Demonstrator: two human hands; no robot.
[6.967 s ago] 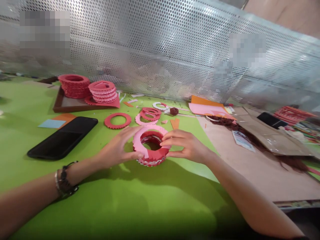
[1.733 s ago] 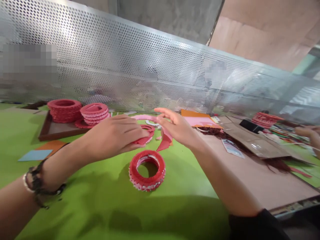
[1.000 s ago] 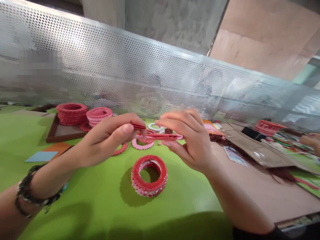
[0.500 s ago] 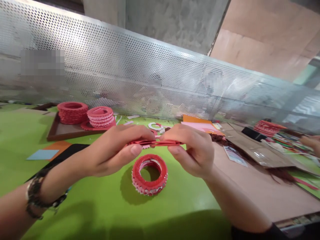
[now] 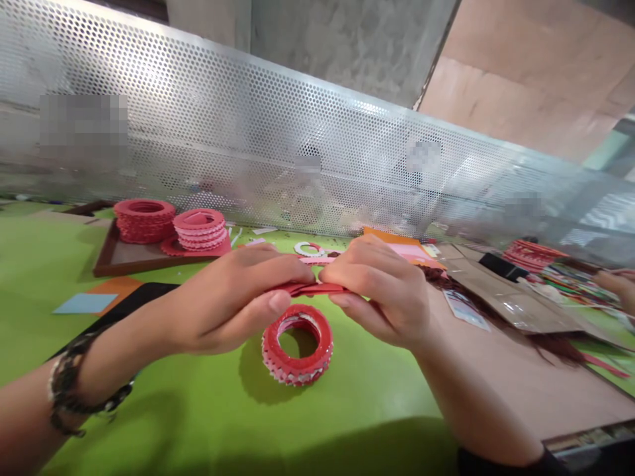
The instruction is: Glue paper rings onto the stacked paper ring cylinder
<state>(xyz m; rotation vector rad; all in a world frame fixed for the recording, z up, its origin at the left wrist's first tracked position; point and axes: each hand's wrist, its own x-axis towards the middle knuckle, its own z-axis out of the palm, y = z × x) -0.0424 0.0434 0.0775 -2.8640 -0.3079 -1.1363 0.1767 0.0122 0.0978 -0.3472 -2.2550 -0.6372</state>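
Observation:
Both my hands pinch a few thin red paper rings, held flat and edge-on above the green table. My left hand grips their left side with thumb beneath and fingers on top. My right hand grips the right side the same way. Just below them a stack of red and pink scalloped paper rings stands on the table.
A brown tray at the back left carries two taller ring stacks. A black phone and coloured paper lie left. Loose rings, paper sheets and brown card lie right. A perforated metal screen runs behind. Another person's hand shows far right.
My hands have come together on the loose rings, gathered them into one flat bundle and drawn closer over the stack. The stack on the table has stayed put.

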